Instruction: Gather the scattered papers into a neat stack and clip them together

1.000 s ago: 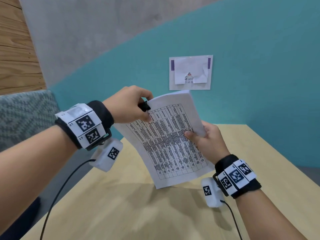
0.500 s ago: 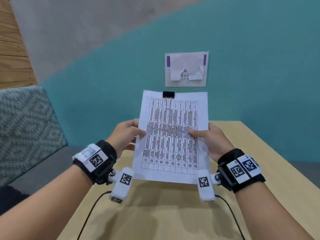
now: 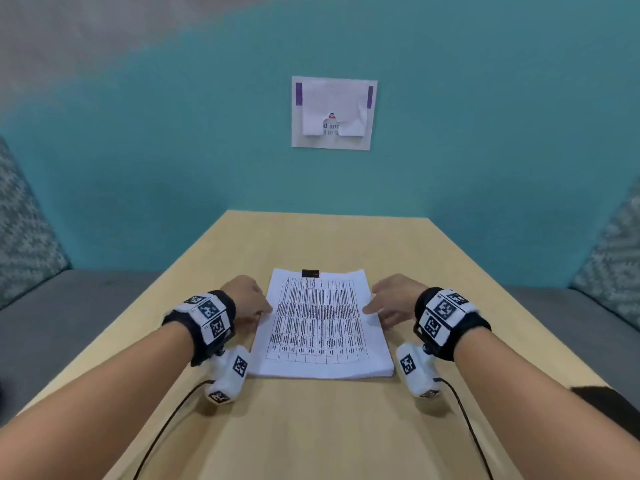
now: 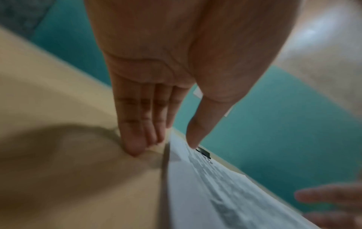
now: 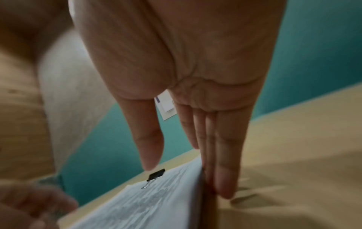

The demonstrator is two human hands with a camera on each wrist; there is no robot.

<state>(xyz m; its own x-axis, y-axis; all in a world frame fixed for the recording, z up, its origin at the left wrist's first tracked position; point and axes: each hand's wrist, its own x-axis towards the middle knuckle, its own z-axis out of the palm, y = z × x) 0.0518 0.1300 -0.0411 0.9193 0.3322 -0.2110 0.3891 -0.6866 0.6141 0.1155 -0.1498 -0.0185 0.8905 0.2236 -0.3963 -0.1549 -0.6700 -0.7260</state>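
White printed papers point(image 3: 320, 327) lie flat as one stack on the wooden bench point(image 3: 311, 427), a black binder clip point(image 3: 310, 273) clamped on the far edge. The left hand point(image 3: 246, 299) and right hand point(image 3: 393, 299) flank the stack, fingers point(image 4: 135, 139) straight and together, thumbs apart, gripping nothing.
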